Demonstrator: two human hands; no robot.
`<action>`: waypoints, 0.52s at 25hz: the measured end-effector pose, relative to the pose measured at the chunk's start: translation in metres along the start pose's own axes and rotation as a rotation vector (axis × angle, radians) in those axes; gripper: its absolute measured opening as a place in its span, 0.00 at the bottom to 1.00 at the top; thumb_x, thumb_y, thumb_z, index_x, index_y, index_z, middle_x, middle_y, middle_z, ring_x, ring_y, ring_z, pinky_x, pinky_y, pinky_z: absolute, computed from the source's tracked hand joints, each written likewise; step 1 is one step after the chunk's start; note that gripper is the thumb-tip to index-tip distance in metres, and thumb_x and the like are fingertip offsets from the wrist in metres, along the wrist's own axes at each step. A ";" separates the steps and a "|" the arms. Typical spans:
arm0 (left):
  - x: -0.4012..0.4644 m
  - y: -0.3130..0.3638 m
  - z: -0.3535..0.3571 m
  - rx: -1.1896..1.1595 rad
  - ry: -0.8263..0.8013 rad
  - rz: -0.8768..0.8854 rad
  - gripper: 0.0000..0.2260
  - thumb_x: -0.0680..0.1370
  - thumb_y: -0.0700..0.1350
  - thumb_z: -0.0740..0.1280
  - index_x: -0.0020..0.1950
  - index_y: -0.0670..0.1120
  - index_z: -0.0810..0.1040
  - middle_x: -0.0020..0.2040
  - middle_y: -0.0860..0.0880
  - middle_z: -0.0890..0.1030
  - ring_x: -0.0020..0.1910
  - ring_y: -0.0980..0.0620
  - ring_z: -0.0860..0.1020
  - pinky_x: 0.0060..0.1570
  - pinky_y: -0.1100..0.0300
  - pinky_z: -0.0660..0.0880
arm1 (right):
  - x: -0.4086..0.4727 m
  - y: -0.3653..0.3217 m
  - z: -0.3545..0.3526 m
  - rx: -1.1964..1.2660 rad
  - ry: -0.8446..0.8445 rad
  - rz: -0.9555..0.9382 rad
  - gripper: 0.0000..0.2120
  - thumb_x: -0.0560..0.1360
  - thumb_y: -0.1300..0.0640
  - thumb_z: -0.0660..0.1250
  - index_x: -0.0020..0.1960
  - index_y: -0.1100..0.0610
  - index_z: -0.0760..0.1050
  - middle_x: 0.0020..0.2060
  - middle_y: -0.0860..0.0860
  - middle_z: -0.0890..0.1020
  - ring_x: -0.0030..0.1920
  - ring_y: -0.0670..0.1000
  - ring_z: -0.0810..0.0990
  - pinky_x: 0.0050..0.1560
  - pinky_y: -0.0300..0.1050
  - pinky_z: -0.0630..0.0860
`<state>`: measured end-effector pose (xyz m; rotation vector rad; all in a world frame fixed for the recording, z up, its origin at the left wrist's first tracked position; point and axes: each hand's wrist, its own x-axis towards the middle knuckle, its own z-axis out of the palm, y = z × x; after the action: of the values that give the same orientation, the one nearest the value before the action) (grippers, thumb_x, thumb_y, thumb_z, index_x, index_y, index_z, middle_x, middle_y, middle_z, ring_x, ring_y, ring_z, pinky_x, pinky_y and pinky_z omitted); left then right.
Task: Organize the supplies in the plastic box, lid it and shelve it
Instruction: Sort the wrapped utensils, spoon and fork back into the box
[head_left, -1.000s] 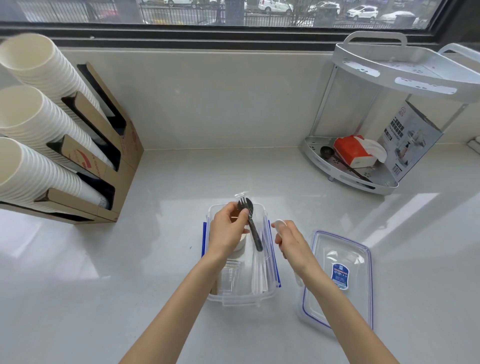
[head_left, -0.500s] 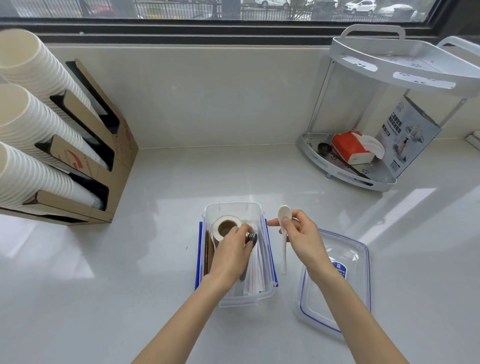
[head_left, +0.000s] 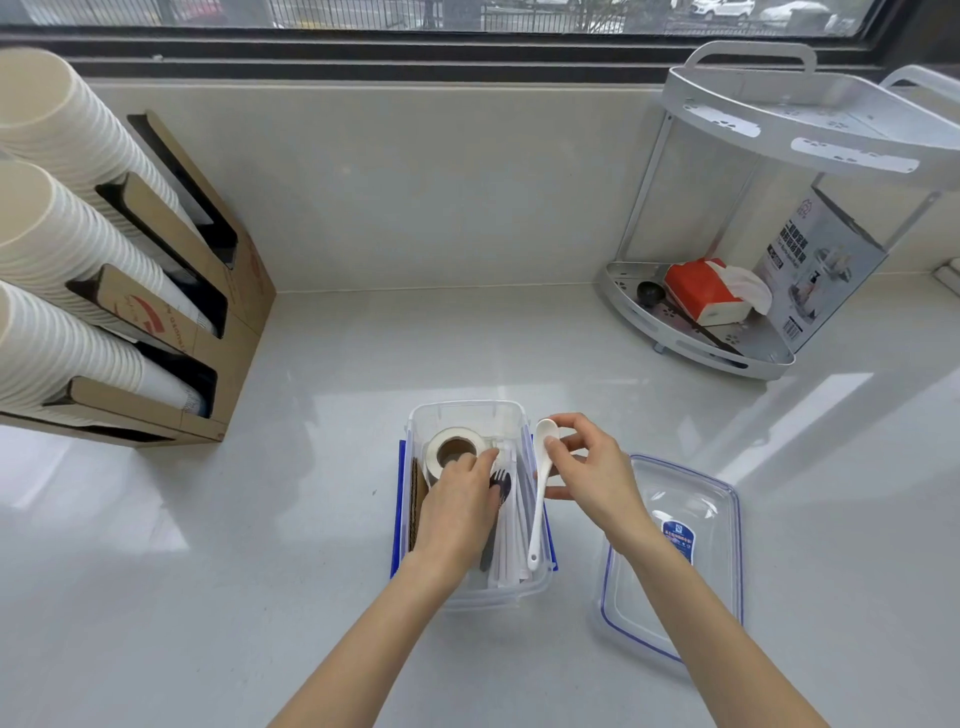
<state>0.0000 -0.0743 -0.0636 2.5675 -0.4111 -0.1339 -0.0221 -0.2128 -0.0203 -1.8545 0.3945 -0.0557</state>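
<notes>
A clear plastic box (head_left: 462, 411) with blue side clips stands on the counter in front of me. Inside it are a roll of tape (head_left: 453, 450), white wrapped straws (head_left: 511, 540) and a brown cardboard piece (head_left: 415, 501). My left hand (head_left: 460, 506) reaches into the box and holds a dark fork (head_left: 500, 486) low among the straws. My right hand (head_left: 592, 473) pinches a white spoon (head_left: 539, 493) near its bowl, handle pointing toward me over the box's right rim. The clear lid (head_left: 675, 551) with a blue seal lies flat to the right.
A cardboard dispenser (head_left: 171, 291) with stacks of white paper cups (head_left: 47, 218) fills the left side. At the back right stands a two-tier corner shelf (head_left: 769, 218) holding a red tissue pack (head_left: 701, 291), a dark scoop and a printed box. A window runs along the back wall.
My left hand has gone down into the box with the fork, uncovering the tape roll. My right hand has brought the white spoon over the box's right rim.
</notes>
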 end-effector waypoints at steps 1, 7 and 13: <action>0.000 -0.001 -0.003 -0.009 0.018 -0.001 0.19 0.78 0.45 0.58 0.69 0.48 0.63 0.57 0.45 0.76 0.54 0.46 0.75 0.48 0.53 0.75 | 0.001 -0.001 0.002 -0.031 0.004 -0.016 0.07 0.76 0.58 0.60 0.52 0.54 0.74 0.36 0.50 0.77 0.35 0.49 0.81 0.30 0.38 0.81; -0.005 -0.022 -0.031 -0.064 0.200 -0.060 0.13 0.77 0.45 0.60 0.60 0.47 0.72 0.57 0.46 0.76 0.56 0.47 0.73 0.50 0.52 0.72 | 0.007 -0.005 0.029 -0.624 -0.011 -0.160 0.11 0.76 0.52 0.56 0.50 0.55 0.75 0.40 0.52 0.82 0.43 0.59 0.80 0.39 0.47 0.71; -0.016 -0.051 -0.037 -0.146 0.180 -0.282 0.18 0.77 0.46 0.60 0.66 0.45 0.65 0.62 0.44 0.71 0.60 0.46 0.70 0.47 0.55 0.70 | 0.014 -0.004 0.050 -0.942 -0.121 -0.136 0.13 0.76 0.55 0.56 0.49 0.62 0.75 0.46 0.58 0.81 0.48 0.63 0.77 0.40 0.47 0.65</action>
<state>0.0049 -0.0098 -0.0587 2.4540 0.0283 -0.0311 0.0034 -0.1700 -0.0343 -2.7955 0.2133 0.1812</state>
